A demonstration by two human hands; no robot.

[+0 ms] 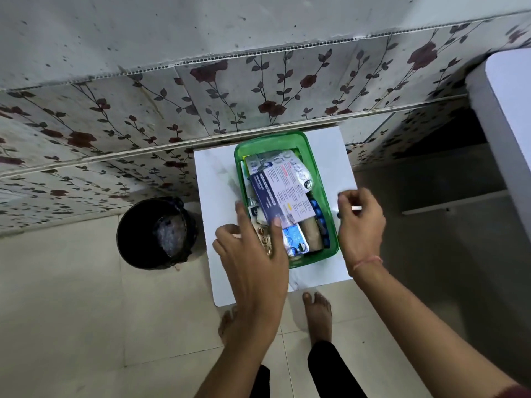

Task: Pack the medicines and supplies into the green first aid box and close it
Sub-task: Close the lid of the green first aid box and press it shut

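The green first aid box (316, 179) stands open on a small white table (215, 179), filled with blister packs, a blue-and-white medicine carton (280, 193), a beige bandage roll (311, 234) and blue capsules. My left hand (253, 254) rests over the box's near left corner, thumb on the carton's near end, fingers spread. To the right of the box, my right hand (360, 222) is curled around a thin white stick-like item (356, 208) with a dark tip showing below the fingers. No lid is in view.
A black bin (156, 232) lined with a bag stands on the tiled floor left of the table. A floral-tiled wall runs behind. A white cabinet or appliance (505, 124) stands at the right. My bare feet are just under the table's near edge.
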